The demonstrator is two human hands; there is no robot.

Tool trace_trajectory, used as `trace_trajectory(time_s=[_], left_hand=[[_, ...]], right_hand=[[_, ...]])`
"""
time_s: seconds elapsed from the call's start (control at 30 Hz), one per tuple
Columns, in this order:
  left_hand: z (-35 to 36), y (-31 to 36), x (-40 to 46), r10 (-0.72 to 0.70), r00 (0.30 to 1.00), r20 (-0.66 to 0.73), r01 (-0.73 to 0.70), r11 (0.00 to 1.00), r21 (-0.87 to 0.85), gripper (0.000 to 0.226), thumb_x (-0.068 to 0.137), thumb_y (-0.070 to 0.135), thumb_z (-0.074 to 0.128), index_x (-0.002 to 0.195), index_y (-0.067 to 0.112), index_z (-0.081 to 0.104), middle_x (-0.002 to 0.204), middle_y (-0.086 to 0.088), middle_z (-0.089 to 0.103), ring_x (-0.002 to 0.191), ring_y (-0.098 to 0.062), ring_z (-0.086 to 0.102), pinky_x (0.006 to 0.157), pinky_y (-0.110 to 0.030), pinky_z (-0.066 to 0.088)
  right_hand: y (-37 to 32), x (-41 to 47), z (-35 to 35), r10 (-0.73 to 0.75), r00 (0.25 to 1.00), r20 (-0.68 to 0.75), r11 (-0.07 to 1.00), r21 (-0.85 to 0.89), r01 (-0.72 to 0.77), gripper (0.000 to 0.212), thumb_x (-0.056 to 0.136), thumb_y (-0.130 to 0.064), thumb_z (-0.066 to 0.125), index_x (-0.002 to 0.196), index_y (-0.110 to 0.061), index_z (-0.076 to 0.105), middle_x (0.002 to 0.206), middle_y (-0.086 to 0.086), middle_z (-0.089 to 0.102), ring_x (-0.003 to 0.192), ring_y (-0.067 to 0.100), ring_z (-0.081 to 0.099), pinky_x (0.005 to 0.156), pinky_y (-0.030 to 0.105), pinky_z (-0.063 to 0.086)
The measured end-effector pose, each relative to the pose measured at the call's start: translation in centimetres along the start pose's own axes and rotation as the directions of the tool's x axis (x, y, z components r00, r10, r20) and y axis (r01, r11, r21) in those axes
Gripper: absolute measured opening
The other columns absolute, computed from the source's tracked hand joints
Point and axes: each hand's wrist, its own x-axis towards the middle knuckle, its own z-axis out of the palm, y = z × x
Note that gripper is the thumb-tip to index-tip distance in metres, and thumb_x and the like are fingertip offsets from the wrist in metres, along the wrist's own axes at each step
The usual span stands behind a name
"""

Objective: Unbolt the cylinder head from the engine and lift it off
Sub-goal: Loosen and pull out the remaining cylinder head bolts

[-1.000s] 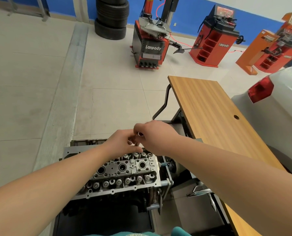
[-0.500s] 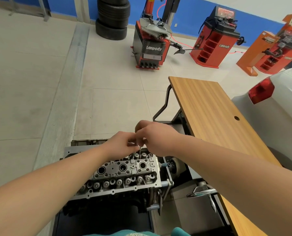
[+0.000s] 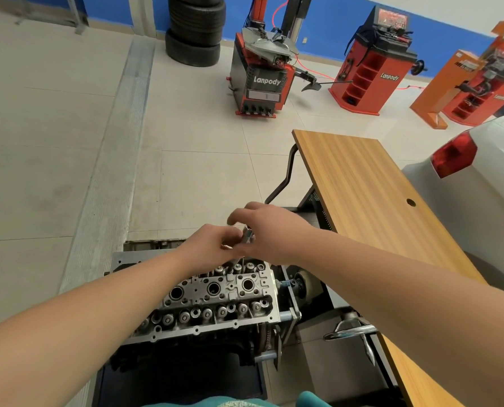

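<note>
Both hands meet just above the far edge of the cylinder head (image 3: 215, 295), which sits on the engine (image 3: 186, 348) in its stand, directly below the grip. The left hand (image 3: 206, 245) has its fingers curled around a small metal piece, and the right hand (image 3: 271, 230) pinches the upper end of a short steel tool (image 3: 248, 236), probably a socket or a bolt with its bit; it is too small to tell which. So both grips are closed on this same metal part.

Compared with one second ago, the hands are now a little higher above the head, and the shiny cylinder stands free between the fingers, where before only a thin pin showed under them. The right index finger is also lifted away now. I judge that a bolt on the far row is being drawn out by hand, or that the tool is being taken apart from it.

For the task this means the unbolting is not finished: the head lies flat on the engine, not lifted. The wooden bench (image 3: 371, 201) to the right of the grip is the near place to put the piece down.
</note>
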Motion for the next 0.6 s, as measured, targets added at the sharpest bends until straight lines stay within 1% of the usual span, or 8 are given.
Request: trace_trajectory(time_s=[0.07,0.13,0.23,0.3,0.37,0.43,0.5,0.6], left_hand=[[0.13,0.06,0.31,-0.005,0.999,-0.035,0.005,1.0,-0.008,0.02,0.08,0.027,0.089,0.09,0.03,0.072,0.086,0.011,0.076,0.084,-0.012,0.073,0.08,-0.037,0.058],[0.26,-0.02,0.37,-0.003,0.999,-0.054,0.002,1.0,-0.027,0.027,0.076,0.025,0.093,0.088,0.031,0.071,0.085,0.007,0.074,0.085,-0.019,0.072,0.085,-0.041,0.06],[0.22,-0.34,0.07,0.007,1.0,-0.012,-0.008,0.998,-0.06,0.032,0.087,0.023,0.083,0.089,0.051,0.069,0.093,0.018,0.076,0.093,-0.003,0.073,0.085,-0.016,0.057],[0.06,-0.47,-0.11,-0.006,1.0,0.021,0.007,0.999,-0.048,0.03,0.091,0.023,0.075,0.089,0.053,0.071,0.095,0.025,0.076,0.092,0.004,0.072,0.075,-0.008,0.052],[-0.13,-0.47,0.07,-0.014,1.0,0.023,0.014,1.0,-0.018,0.005,0.086,0.034,0.074,0.087,0.039,0.073,0.086,0.018,0.076,0.075,0.004,0.07,0.064,-0.011,0.048],[-0.23,-0.42,0.51,0.004,1.0,-0.021,-0.004,1.0,0.003,0.016,0.077,0.038,0.084,0.084,0.032,0.072,0.08,0.013,0.074,0.069,0.0,0.066,0.063,-0.018,0.05],[-0.16,-0.47,0.76,0.005,0.999,-0.035,-0.006,1.0,-0.015,0.023,0.073,0.031,0.093,0.084,0.032,0.073,0.083,0.011,0.074,0.078,-0.008,0.069,0.075,-0.024,0.057],[-0.01,-0.75,0.6,-0.005,1.0,0.001,0.005,0.999,-0.038,0.025,0.085,0.02,0.084,0.086,0.042,0.073,0.089,0.019,0.075,0.09,-0.002,0.071,0.084,-0.014,0.055]], right_hand=[[-0.22,0.36,0.23,0.123,0.992,-0.021,0.989,-0.074,-0.124,0.039,0.101,-0.054,0.056,0.123,-0.022,0.062,0.106,0.001,0.065,0.088,0.023,0.062,0.07,0.037,0.053],[-0.35,0.54,0.32,0.116,0.993,-0.005,0.984,-0.134,-0.115,0.024,0.105,-0.039,0.054,0.117,-0.02,0.063,0.101,0.005,0.065,0.087,0.028,0.064,0.065,0.037,0.051],[-0.14,0.23,-0.16,-0.012,0.997,0.078,0.992,-0.122,0.022,0.024,0.092,-0.005,0.059,0.102,-0.026,0.065,0.114,-0.005,0.06,0.098,0.023,0.062,0.06,0.031,0.042],[0.08,0.11,-0.31,-0.084,0.994,0.071,0.995,-0.052,0.088,0.022,0.092,-0.01,0.064,0.103,-0.03,0.068,0.121,-0.01,0.058,0.104,0.019,0.062,0.066,0.032,0.048],[-0.19,0.09,-0.16,-0.063,0.998,0.017,0.998,-0.021,0.064,0.027,0.096,-0.039,0.066,0.122,-0.034,0.066,0.12,-0.01,0.059,0.101,0.017,0.062,0.075,0.036,0.053],[-0.42,0.5,0.18,0.053,0.998,-0.04,0.996,-0.065,-0.055,0.038,0.098,-0.056,0.057,0.127,-0.031,0.062,0.105,-0.004,0.063,0.091,0.02,0.063,0.071,0.037,0.052],[-0.45,0.77,0.31,0.11,0.992,-0.058,0.984,-0.133,-0.117,0.031,0.103,-0.049,0.051,0.119,-0.026,0.064,0.09,-0.001,0.062,0.086,0.025,0.064,0.064,0.035,0.049],[-0.28,0.69,-0.09,0.016,1.0,-0.002,0.993,-0.12,-0.016,0.015,0.1,-0.022,0.056,0.109,-0.03,0.066,0.104,-0.004,0.061,0.094,0.023,0.063,0.064,0.035,0.047]])
